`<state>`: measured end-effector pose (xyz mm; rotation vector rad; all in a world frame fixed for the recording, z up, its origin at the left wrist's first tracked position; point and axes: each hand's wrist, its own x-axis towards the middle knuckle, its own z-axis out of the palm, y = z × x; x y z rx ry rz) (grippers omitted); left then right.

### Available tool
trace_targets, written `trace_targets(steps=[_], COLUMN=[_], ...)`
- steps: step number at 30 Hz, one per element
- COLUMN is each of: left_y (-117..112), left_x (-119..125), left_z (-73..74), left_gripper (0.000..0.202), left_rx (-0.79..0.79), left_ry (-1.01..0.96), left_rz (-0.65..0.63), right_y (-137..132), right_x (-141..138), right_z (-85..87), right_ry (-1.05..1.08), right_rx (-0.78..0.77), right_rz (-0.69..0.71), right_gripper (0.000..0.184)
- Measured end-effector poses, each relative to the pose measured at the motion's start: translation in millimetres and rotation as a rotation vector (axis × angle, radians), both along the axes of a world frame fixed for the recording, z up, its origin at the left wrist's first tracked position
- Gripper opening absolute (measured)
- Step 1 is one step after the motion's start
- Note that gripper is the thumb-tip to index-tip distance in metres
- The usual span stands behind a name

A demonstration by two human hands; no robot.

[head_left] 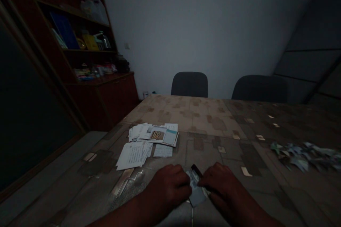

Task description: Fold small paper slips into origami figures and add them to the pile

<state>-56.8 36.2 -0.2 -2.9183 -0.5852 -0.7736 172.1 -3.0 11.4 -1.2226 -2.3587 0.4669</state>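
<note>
Right here, between my hands, is a small, flat, pale-grey piece (197,198). My right hand (222,184) is pinching its right side; my left hand (170,186) curls at the left edge, grip hidden. I'd call this piece mid-handling. Beyond my left, white printed paper sheets (134,154) look set aside; well right, crumpled, pale-greenish paper-like scraps (302,158) look unstraightened.

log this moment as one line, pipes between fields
left hand: gripping small flat pieces | right hand: touching the same pieces | left of hands: printed sheets, overlapping | right of hands: crumpled pieces
</note>
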Motion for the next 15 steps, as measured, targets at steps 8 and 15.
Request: trace_targets(steps=[8, 15], left_y=[-2.2, -9.7], left_x=[-0.2, 2.9], left_z=[4.1, 13.9], left_gripper=[0.015, 0.006], left_rx=[-0.08, -0.3], left_ry=[0.055, 0.127], left_rz=[0.064, 0.174], right_y=[2.1, -0.5], right_x=[-2.5, -5.8], right_z=[3.6, 11.0], right_ry=[-0.205, -0.161], right_rx=[0.179, 0.02], right_rz=[0.012, 0.031], right_gripper=[0.015, 0.018])
